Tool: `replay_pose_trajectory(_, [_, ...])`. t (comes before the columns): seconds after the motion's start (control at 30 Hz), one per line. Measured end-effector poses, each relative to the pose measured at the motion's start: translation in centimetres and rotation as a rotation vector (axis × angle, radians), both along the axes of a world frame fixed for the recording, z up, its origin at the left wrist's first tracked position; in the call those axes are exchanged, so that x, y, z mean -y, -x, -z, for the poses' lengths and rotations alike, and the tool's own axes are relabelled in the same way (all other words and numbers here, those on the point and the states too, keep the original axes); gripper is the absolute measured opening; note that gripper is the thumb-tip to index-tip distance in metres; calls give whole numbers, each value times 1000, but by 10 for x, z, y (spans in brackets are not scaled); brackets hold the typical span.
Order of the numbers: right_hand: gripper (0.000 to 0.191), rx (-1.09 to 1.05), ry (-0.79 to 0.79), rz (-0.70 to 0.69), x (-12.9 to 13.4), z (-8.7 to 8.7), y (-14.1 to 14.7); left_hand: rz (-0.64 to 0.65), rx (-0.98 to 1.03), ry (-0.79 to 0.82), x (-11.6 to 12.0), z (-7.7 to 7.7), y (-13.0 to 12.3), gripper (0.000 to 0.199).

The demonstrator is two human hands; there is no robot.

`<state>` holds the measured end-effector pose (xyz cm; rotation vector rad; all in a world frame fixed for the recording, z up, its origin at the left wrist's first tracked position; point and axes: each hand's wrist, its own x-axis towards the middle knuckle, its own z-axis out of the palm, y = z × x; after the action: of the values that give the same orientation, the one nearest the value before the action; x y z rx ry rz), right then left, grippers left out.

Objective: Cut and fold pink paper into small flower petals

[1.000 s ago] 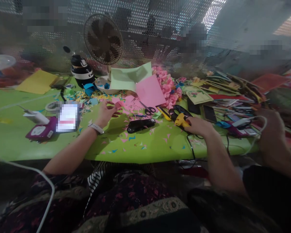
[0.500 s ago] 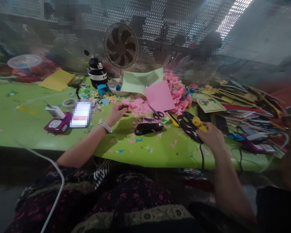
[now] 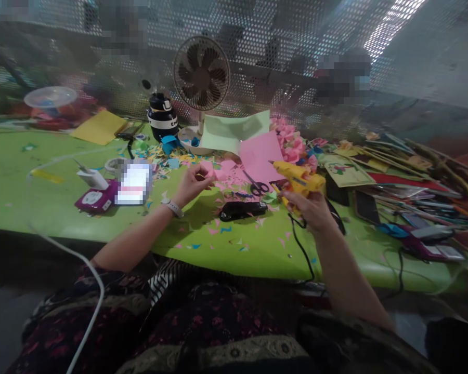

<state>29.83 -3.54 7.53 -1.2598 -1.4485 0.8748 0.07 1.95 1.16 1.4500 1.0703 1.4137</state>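
Note:
My right hand point(image 3: 310, 205) is wrapped round the handle of a yellow glue gun point(image 3: 298, 176), whose nozzle points left and whose black cord hangs down. My left hand point(image 3: 195, 183) has its thumb and fingers closed on a small piece of pink paper point(image 3: 208, 170). Pink paper scraps lie just beyond it. Dark-handled scissors point(image 3: 258, 188) rest on the scraps between my hands. Nearer to me lies a black stapler-like object point(image 3: 243, 210). A pink sheet point(image 3: 260, 153) overlaps a pale green sheet point(image 3: 234, 131) behind them.
A fan point(image 3: 202, 75) and a black bottle point(image 3: 163, 118) stand at the back. Pink paper flowers point(image 3: 290, 141) are heaped beyond the pink sheet. A lit phone point(image 3: 132, 183) leans on a purple box point(image 3: 95, 200) at left. Sheets and cardboard point(image 3: 413, 176) pile up at right.
My right hand has lifted the yellow glue gun off its dark resting place and brought it left, above the table. My left hand stays nearly in place with the pink paper.

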Motion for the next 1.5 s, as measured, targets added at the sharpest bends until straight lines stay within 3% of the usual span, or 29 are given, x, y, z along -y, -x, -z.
replay_pose_trajectory(0.17, [21, 84, -50, -388, -13, 4, 50, 4, -12, -12, 4, -4, 2, 31])
replay_pose_trajectory(0.33, [27, 43, 2, -516, -19, 20, 75, 38, 50, 29, 7, -2, 1, 30])
replay_pose_trajectory(0.67, [35, -27, 92, -513, -15, 28, 77, 105, 141, 160, 15, -10, -6, 34])
replay_pose_trajectory(0.97, [39, -70, 79, -499, -16, 38, 79, 134, 165, 143, 14, -8, -7, 32])
replay_pose_trajectory(1.5, [41, -55, 70, -492, -16, 40, 76, 131, 123, 97, 12, -3, -5, 38])
